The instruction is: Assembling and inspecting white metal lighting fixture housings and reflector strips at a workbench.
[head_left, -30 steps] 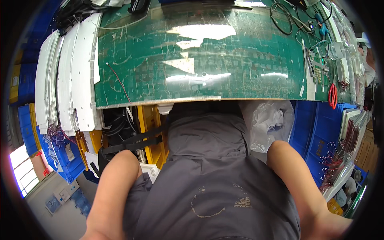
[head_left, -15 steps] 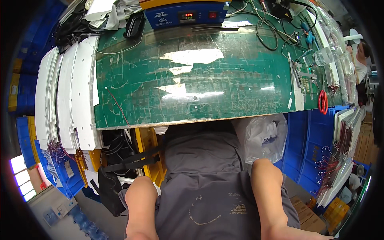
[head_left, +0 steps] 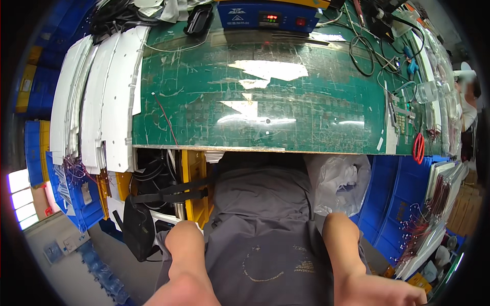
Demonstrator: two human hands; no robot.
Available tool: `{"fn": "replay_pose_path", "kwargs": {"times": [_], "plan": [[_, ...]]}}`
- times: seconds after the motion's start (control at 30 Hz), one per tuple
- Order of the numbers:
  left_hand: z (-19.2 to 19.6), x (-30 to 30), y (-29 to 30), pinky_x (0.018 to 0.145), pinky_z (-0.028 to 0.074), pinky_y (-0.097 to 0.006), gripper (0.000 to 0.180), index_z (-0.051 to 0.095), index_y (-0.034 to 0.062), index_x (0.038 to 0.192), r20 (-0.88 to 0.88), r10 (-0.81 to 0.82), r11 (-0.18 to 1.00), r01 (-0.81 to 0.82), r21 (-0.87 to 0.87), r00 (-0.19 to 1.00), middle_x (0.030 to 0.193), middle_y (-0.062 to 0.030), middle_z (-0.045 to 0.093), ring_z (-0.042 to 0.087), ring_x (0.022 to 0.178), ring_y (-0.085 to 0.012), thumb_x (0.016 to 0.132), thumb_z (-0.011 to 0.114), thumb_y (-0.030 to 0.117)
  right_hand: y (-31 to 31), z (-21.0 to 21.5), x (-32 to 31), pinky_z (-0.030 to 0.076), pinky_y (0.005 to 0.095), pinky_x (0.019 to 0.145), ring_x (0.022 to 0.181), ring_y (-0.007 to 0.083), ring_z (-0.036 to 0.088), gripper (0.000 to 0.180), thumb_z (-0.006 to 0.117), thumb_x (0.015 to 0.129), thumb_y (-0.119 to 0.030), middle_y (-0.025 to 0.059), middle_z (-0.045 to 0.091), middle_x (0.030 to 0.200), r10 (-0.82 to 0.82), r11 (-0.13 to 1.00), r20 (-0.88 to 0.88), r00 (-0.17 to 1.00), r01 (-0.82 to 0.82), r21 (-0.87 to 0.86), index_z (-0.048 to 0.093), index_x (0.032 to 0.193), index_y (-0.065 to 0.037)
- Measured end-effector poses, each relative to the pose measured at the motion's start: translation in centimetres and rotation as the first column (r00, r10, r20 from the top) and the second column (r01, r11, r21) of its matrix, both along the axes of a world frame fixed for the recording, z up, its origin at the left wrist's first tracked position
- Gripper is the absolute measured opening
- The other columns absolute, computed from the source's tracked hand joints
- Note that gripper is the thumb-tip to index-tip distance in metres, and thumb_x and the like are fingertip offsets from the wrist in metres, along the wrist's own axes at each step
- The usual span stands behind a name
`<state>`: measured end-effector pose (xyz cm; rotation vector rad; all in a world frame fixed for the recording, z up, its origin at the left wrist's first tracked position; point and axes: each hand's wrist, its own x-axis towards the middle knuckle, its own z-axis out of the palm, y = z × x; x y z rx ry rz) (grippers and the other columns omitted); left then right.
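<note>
Both my bare forearms rise toward me over my dark grey shirt (head_left: 265,255), elbows pointing at the bench. My left hand (head_left: 184,292) shows only as a blurred part at the lower edge, its fingers out of the picture. At the lower right, my right hand (head_left: 385,292) is turned outward and partly cut off; its fingers cannot be made out. Neither hand touches the green work mat (head_left: 204,122) in front of me. Nothing held is visible. A thin red wire (head_left: 166,120) lies on the mat's left part.
A blue heating plate (head_left: 265,18) with a lit display stands at the back. White panels (head_left: 115,97) are stacked at left. Red-handled pliers or scissors (head_left: 418,149) lie at right, near cables (head_left: 362,56). A plastic bag (head_left: 339,186) and blue bins (head_left: 393,188) are below the bench edge.
My view has shifted, so the bench sits higher and farther right. My hands have come more into the picture at the lower edge. The things on the bench look unmoved.
</note>
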<state>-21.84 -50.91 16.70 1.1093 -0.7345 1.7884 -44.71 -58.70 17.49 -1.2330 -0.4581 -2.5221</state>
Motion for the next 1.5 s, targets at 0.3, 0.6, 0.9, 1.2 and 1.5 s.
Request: {"fn": "replay_pose_path", "kwargs": {"times": [0.3,0.6,0.9,1.2,1.5], "plan": [[-9.8,5.9,-2.6,0.082,0.049,-0.036,0.016,0.070,0.0121,0.104,-0.762,-0.348,0.377,0.826,0.419,0.546,0.107,-0.0033,0.069,0.059,0.091,-0.0212,0.088,0.070,0.008,-4.6,-13.1,-0.6,0.054,0.0473,0.101,0.114,0.0336,0.066,0.025,0.071,0.089,-0.008,0.0123,0.074,0.123,0.261,0.692,-0.945,0.198,0.644,0.325,0.077,0.113,-0.007],[-16.7,10.7,-2.6,0.094,0.053,-0.035,0.020,0.078,0.0079,0.106,-0.707,-0.006,0.004,0.707,0.708,0.708,0.123,-0.0022,0.077,0.072,0.112,-0.0222,0.086,0.078,0.002,-4.8,-21.6,1.8,0.049,0.0453,0.110,0.125,0.0329,0.063,0.040,0.074,0.085,-0.001,0.0098,0.069,0.137,0.199,0.691,-0.980,-0.003,0.710,0.138,0.076,0.125,-0.008],[-17.9,10.8,-2.3,0.091,0.055,-0.033,0.017,0.078,0.0080,0.103,-0.684,-0.081,0.036,0.688,0.725,0.725,0.118,0.0013,0.080,0.075,0.105,-0.0195,0.087,0.078,0.003,-4.5,-22.4,2.7,0.048,0.0438,0.111,0.129,0.0306,0.062,0.044,0.074,0.085,-0.001,0.0082,0.068,0.142,0.147,0.649,-0.989,0.021,0.753,0.112,0.077,0.128,-0.010],[-17.3,10.6,-2.6,0.090,0.056,-0.034,0.014,0.075,0.0071,0.101,-0.642,-0.053,-0.003,0.643,0.766,0.765,0.116,-0.0005,0.079,0.074,0.103,-0.0197,0.087,0.075,0.003,-3.9,-22.6,7.0,0.046,0.0400,0.111,0.130,0.0258,0.063,0.047,0.075,0.085,-0.002,0.0067,0.067,0.145,0.108,0.733,-0.994,-0.035,0.678,0.056,0.077,0.130,-0.013],[-16.8,10.5,-2.6,0.089,0.055,-0.034,0.016,0.072,0.0082,0.104,-0.598,-0.041,-0.001,0.599,0.801,0.800,0.114,-0.0015,0.078,0.073,0.099,-0.0196,0.088,0.074,0.005,-3.9,-23.5,7.2,0.046,0.0388,0.111,0.130,0.0237,0.063,0.048,0.076,0.084,-0.003,0.0054,0.067,0.146,0.054,0.719,-0.998,-0.041,0.695,0.011,0.077,0.131,-0.014]]}}
